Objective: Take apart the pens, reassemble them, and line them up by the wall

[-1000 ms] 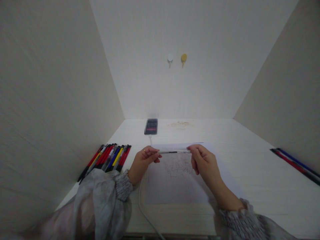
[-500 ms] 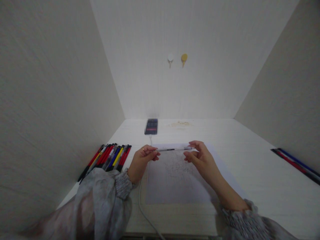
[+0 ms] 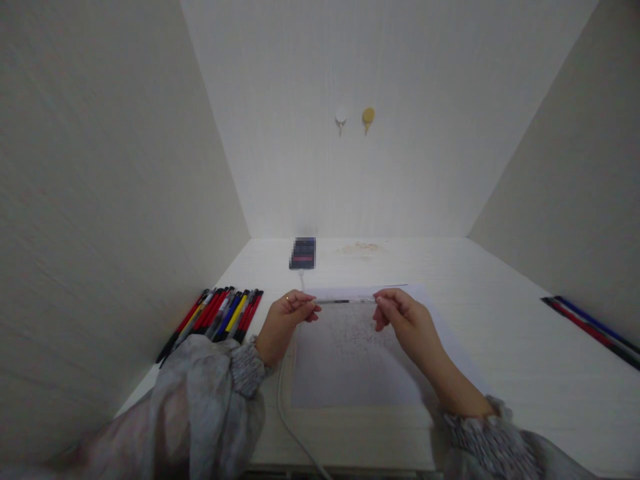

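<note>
Above a sheet of paper with dark scribbled marks, a thin clear pen refill with a dark stretch in its middle lies level between my two hands. My left hand is closed, with thumb and fingertips pinching the refill's left end. At the other end, my right hand has its thumb and index finger pressed together on the tip. Both ends of the refill are hidden by fingers.
Several pens in red, yellow, blue and grey lie in a row on the left. A few more pens rest by the right wall. A phone stands at the back, its white cable running to the front edge.
My right thumb and index finger, apart before, have closed on the refill's right end, and that hand has shifted slightly down. My left hand has stayed in place.
</note>
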Motion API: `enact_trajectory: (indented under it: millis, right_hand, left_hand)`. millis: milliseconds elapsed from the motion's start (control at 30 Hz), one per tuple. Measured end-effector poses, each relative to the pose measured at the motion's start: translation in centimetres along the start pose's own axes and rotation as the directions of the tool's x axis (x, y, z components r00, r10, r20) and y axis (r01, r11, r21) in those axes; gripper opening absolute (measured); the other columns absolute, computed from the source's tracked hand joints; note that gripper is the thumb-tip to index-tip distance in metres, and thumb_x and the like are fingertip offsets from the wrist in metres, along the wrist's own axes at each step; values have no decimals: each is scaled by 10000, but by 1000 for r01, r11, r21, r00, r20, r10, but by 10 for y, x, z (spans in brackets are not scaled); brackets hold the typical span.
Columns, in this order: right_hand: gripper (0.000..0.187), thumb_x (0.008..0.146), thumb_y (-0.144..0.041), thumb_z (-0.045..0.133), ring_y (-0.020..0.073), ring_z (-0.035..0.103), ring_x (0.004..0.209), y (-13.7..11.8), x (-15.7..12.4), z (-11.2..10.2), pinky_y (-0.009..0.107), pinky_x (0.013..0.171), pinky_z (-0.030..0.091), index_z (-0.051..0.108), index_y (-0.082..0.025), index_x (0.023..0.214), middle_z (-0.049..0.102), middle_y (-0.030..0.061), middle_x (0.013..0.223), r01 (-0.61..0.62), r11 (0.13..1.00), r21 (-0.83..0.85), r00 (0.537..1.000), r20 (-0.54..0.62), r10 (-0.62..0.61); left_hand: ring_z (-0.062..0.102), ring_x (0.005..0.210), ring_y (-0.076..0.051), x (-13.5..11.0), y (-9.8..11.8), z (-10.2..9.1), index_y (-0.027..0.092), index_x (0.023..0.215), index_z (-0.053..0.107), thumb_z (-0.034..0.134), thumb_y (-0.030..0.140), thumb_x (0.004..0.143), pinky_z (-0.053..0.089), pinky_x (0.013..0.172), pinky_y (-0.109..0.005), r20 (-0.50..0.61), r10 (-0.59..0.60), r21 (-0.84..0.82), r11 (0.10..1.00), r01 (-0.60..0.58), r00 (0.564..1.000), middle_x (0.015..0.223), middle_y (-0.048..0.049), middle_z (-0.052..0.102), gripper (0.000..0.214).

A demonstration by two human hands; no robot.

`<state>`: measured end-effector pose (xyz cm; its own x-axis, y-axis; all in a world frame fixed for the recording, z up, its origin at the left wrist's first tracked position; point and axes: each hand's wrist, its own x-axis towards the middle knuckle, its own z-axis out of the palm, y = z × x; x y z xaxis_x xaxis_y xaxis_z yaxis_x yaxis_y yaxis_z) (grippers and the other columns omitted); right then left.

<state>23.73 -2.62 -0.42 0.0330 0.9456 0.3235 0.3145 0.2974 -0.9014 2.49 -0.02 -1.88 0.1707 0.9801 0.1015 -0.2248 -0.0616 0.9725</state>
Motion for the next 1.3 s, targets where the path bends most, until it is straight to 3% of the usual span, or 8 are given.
enact_trajectory:
  millis: [133,333,567,733,867,1100,1167,1300]
  right_hand:
    - [360,785,-426,356,108,465,353,-3,0,-2,239,455,389,480,-183,550,434,-46,317,-94,983,-159,996,-17,93]
    - [254,694,-362,519,121,564,547,-7,0,1,259,537,449,509,-181,872,584,3,681,11,994,109,1000,5,-11]
    - [327,740,-322,470,108,521,470,2,2,2,255,507,433,420,-181,1031,526,-41,567,19,992,122,1000,0,-19]
    - [195,733,-359,477,98,494,462,-1,2,-1,227,484,393,526,-171,742,503,-34,529,-19,1000,-17,1000,-2,19]
    - [399,777,-421,378,95,448,405,-6,0,-1,228,471,370,450,-173,473,450,-28,385,-68,993,-97,998,2,69]
    - [254,683,-335,536,116,540,514,-4,1,4,237,519,416,526,-188,890,559,-32,561,29,999,-27,1000,-8,-29]
    - [179,729,-329,477,115,538,494,-7,0,3,230,517,408,552,-182,798,552,-28,504,11,995,-102,999,33,-7]
    - [355,791,-403,351,105,471,366,-9,-3,3,227,456,374,489,-183,549,462,-35,338,-71,979,-190,996,32,78]
  left_hand:
    - [564,575,-101,-2,1,1,137,765,542,603,180,657,414,568,-224,16,-5,17,1000,5,1000,634,-9,633,131]
    - [550,539,-92,-1,2,2,137,731,536,630,206,627,415,538,-218,-50,-26,-14,1000,26,998,649,-17,637,156]
    - [540,525,-79,-2,4,3,129,735,537,630,199,628,405,530,-203,-12,-66,-52,997,65,998,638,-18,636,158]
    - [547,531,-85,-3,4,3,136,716,539,622,216,637,411,528,-208,-15,-87,-65,994,86,996,633,-16,631,140]
    - [560,564,-98,-3,4,3,141,722,545,635,215,624,421,548,-218,-3,-62,-49,997,62,998,645,-15,633,152]
    - [552,525,-80,-1,4,2,141,707,538,628,211,633,414,537,-202,-23,-103,-104,990,100,994,630,-12,637,136]
    - [554,535,-79,-1,3,2,141,715,540,621,203,644,413,540,-197,-11,-92,-99,991,91,996,629,-10,634,124]
    - [571,587,-96,-2,2,2,140,736,555,623,184,642,417,559,-204,24,-36,-73,997,38,999,630,-7,631,124]
